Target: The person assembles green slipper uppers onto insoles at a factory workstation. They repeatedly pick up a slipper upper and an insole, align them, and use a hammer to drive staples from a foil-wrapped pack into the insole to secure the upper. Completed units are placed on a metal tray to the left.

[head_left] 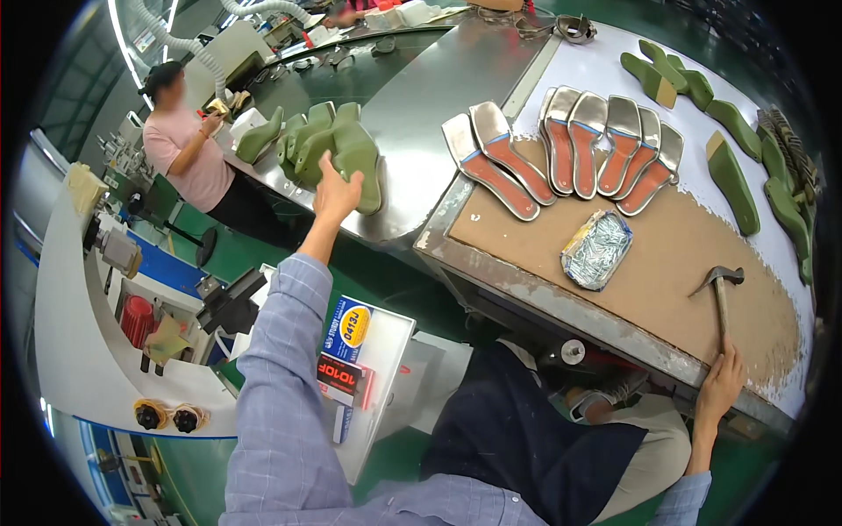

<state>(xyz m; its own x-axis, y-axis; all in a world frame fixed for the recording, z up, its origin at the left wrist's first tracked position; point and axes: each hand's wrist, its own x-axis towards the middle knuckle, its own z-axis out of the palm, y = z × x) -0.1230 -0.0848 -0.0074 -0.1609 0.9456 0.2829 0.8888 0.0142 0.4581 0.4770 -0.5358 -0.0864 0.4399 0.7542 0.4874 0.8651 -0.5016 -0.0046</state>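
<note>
My left hand [336,191] reaches far out to the left and grips a green shoe last [358,160] at the edge of a steel conveyor top [421,96]. More green lasts [298,136] stand beside it. My right hand [721,379] rests on the near edge of the brown workbench [667,272] and touches the end of a hammer's handle [722,298]. Several silver insoles with orange centres [570,149] lie fanned out on the bench.
A foil tray of small nails [597,249] sits in the middle of the bench. Green lasts [745,158] line the right side. Another person in a pink shirt [186,149] works at the far left. A white machine [96,351] stands lower left.
</note>
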